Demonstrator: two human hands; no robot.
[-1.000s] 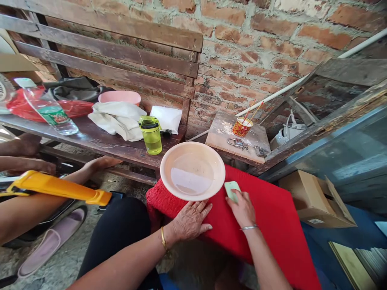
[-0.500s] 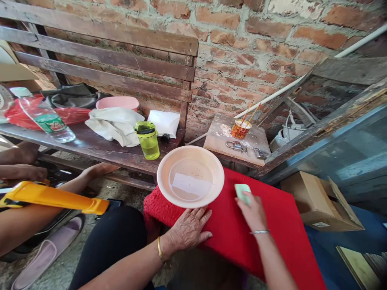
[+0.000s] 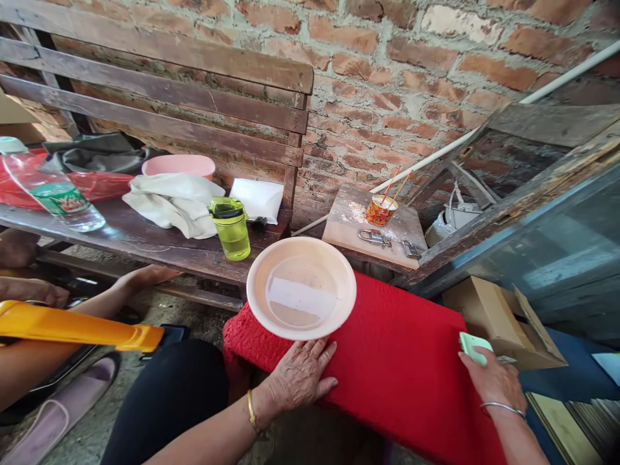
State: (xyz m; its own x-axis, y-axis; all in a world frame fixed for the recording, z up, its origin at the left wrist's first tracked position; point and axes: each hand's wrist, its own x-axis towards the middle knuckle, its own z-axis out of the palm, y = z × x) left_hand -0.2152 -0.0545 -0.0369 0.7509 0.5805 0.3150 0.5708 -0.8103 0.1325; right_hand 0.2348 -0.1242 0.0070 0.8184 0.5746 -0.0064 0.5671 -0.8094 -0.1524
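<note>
A red cloth (image 3: pixel 392 349) covers a low table in front of me. At its far left stands a pale pink basin (image 3: pixel 252 284) with shallow water and specks in it. My left hand (image 3: pixel 303 374) lies flat on the cloth edge, fingers stretched out, fingertips at the basin's near rim. Over at the right end of the cloth, my right hand (image 3: pixel 494 381) is closed around a pale green brush (image 3: pixel 477 349), block-shaped and held low against the cloth. Its underside is hidden.
A bench (image 3: pixel 159 248) on the left holds a green cup (image 3: pixel 232 236), white cloth (image 3: pixel 174 200) and water bottle (image 3: pixel 62 197). Behind the table, a wooden stand (image 3: pixel 339 226) carries a red tin (image 3: pixel 380 212) and padlocks. A cardboard box (image 3: pixel 489 316) sits right. Another person's limbs show left.
My right hand has moved the pale green brush rightward across the red cloth to its right edge. My left hand stays by the basin. The view has shifted slightly.
</note>
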